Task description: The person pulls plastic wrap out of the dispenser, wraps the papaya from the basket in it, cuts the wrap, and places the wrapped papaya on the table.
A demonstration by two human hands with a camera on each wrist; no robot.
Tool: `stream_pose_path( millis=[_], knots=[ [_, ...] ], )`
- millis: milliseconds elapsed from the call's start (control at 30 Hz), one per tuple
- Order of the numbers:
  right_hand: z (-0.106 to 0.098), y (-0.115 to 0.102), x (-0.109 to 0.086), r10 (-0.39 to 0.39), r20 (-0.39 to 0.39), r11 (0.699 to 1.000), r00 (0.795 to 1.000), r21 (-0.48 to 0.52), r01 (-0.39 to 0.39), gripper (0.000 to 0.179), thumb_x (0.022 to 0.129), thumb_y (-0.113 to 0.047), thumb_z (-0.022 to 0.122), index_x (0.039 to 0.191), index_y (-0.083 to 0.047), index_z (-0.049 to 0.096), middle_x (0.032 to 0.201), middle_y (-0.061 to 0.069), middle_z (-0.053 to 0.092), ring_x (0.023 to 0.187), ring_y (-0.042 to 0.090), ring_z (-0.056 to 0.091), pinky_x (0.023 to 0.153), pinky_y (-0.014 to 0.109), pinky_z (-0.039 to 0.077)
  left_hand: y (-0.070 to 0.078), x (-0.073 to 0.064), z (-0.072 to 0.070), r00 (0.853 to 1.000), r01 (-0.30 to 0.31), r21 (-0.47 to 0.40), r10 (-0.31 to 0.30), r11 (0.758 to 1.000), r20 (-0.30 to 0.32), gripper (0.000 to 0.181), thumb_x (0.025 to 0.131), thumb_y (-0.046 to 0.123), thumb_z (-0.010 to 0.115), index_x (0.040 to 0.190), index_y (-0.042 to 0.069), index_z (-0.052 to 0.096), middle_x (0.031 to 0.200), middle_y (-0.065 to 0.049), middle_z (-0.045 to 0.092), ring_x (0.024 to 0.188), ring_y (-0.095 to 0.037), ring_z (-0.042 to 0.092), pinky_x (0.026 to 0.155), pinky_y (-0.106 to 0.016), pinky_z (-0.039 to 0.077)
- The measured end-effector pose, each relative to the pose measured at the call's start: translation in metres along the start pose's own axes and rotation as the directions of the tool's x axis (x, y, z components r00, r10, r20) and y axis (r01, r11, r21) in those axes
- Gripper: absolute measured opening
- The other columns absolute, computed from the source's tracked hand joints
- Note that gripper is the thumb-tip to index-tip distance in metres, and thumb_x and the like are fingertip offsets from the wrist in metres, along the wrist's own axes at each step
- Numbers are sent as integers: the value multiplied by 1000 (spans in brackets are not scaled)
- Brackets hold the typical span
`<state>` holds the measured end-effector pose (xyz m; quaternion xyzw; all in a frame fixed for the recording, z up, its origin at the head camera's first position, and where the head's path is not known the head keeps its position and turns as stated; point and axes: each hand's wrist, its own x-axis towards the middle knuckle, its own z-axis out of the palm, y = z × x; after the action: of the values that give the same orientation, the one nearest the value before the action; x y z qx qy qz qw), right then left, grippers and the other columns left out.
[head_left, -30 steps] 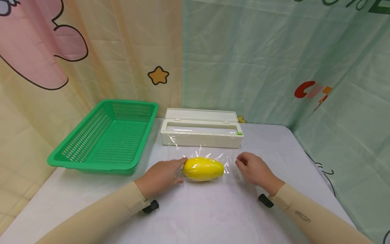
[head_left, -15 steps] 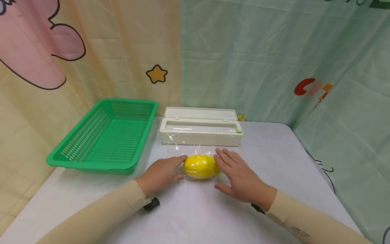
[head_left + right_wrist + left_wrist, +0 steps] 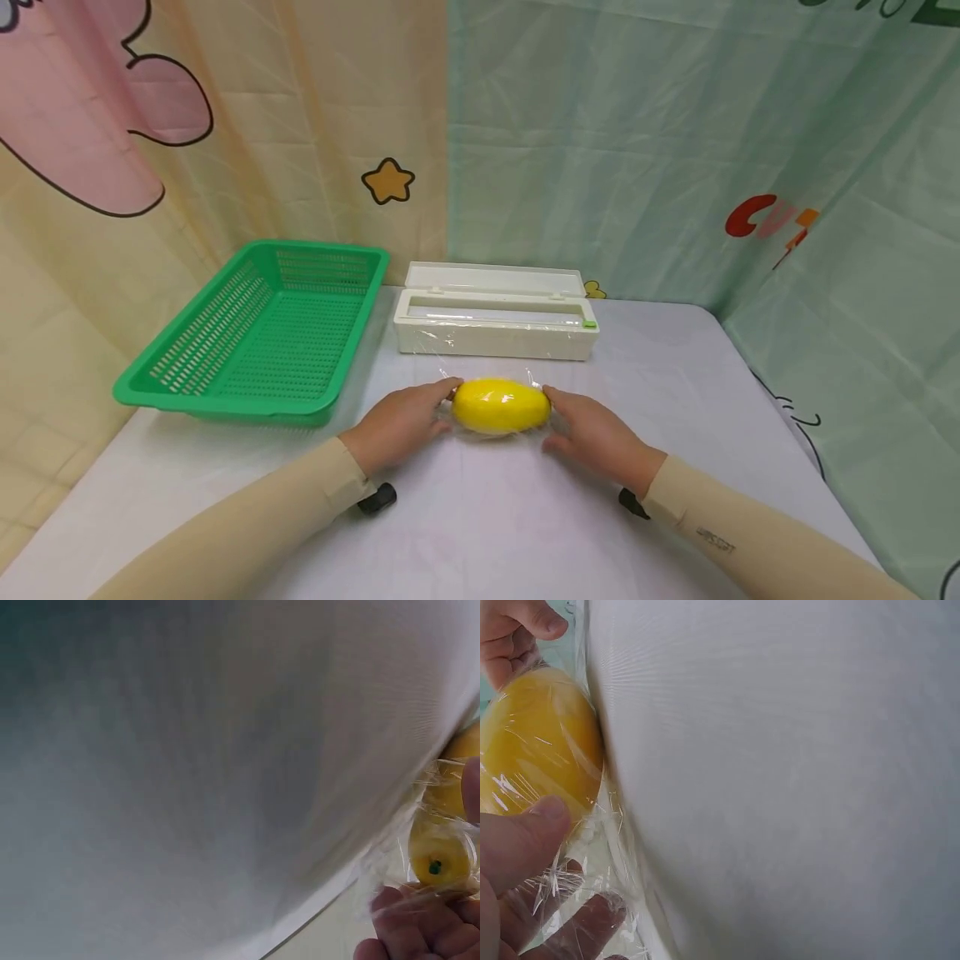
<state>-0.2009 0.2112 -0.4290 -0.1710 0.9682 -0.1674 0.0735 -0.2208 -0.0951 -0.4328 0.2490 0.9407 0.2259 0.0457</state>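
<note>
Head view: left hand (image 3: pixel 395 426) and right hand (image 3: pixel 602 436) each grip an end of the yellow fruit (image 3: pixel 501 407) in clear film (image 3: pixel 592 859), thumb opposite fingers, roughly midway between the side edges of the table (image 3: pixel 487 525).

White table (image 3: pixel 480 533) bears green basket (image 3: pixel 225 408); white box (image 3: pixel 495 342); film-wrapped yellow fruit (image 3: pixel 501 406)

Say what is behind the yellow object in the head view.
Behind the yellow object stands a white box, its lid open, with a curtain beyond. The object covers the tabletop directly behind it; the box's back is hidden.
</note>
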Motion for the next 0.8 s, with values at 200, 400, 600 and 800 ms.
stream_pose_path(
  millis=[200,400,600,800],
  knots=[
    [-2,3,10,-31,-36,999,999,-31,30,65,93,-24,82,149,-4,56,144,10,67,130,31,64,111,51,51,-6,7,2,999,48,-97,-48,994,5,57,99,18,73,153,19,53,121,2,76,110,-19,72,100,-43,57],
    [-6,6,20,1,-8,1000,1000,2,-1,60,94,-26,81,146,-4,61,141,8,69,129,31,65,111,51,52,-14,14,1,995,97,-145,-93,985,36,47,101,24,72,146,19,62,104,7,74,92,-12,63,93,-40,54],
    [-9,8,26,31,32,998,999,48,-33,57,97,-28,78,147,-6,61,141,6,69,130,30,65,112,52,51,-21,19,-1,987,142,-146,-130,979,92,42,103,29,68,144,18,66,104,6,74,98,-17,63,100,-44,53],
    [-12,11,33,61,83,989,995,130,-72,51,104,-29,68,149,-8,58,143,5,67,131,27,63,115,52,49,-23,24,-5,985,142,-138,-126,980,116,34,106,31,64,137,20,71,134,-1,73,132,-28,62,117,-52,46]
  ],
)
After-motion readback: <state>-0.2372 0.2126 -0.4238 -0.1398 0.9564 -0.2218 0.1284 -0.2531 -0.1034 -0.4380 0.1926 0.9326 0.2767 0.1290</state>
